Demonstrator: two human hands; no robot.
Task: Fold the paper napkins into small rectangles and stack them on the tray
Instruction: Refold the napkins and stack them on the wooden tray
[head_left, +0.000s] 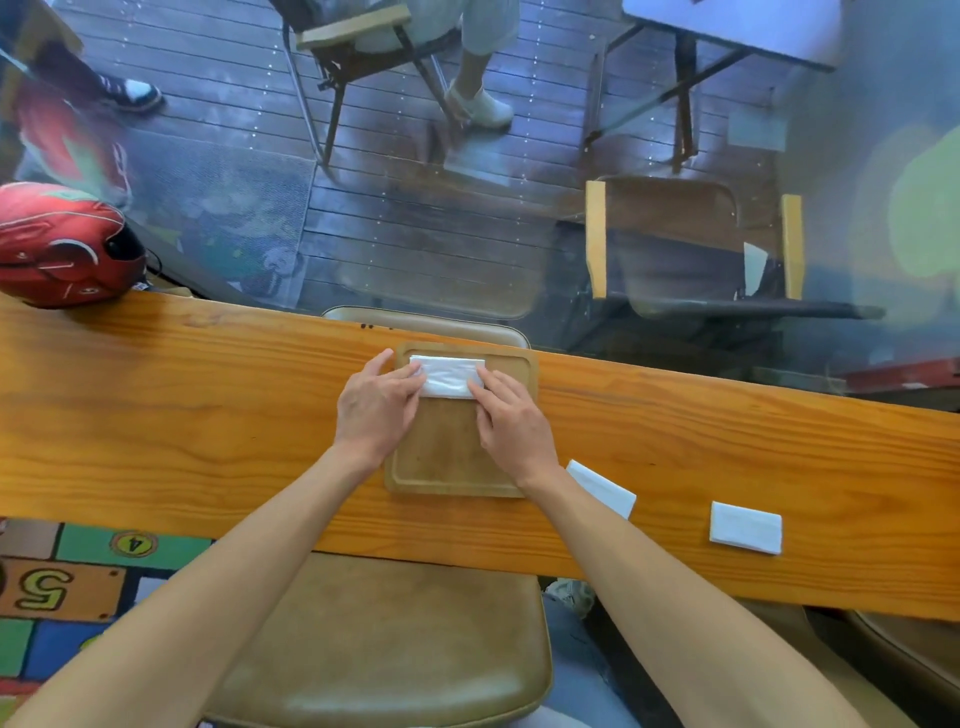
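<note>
At the far end of the shallow rectangular wooden tray (452, 467), a folded white paper napkin (448, 376) lies flat as a small rectangle, its long side running across the tray and close to the far rim. Whether it is one napkin or a low stack of several cannot be told from this angle. Two more folded white napkins rest on the long orange-brown wooden worktop (208, 415) to the right of the tray: a nearer folded napkin (602, 488) just beyond the tray's near right corner, partly behind the right forearm, and a farther folded napkin (745, 527) well apart from the tray on the same side.

Paper like this should be almost weightless, soft and limp, easy to crease and easy to tear or crumple if pinched hard. It will likely slide on the smooth wood and its folds may spring open a little, so it is best handled by light pressure from flat fingertips at the two short ends, or lifted by pinching the folded edge rather than a loose corner.

Both hands are on the napkin on the tray. The left hand (376, 405) lies palm down, fingers loosely extended, its fingertips touching the napkin's left end. The right hand (511, 418) mirrors it, fingers relaxed and slightly spread, fingertips resting on the right end. Neither hand is clenched or gripping; they appear to be pressing and squaring the napkin in place.
</note>
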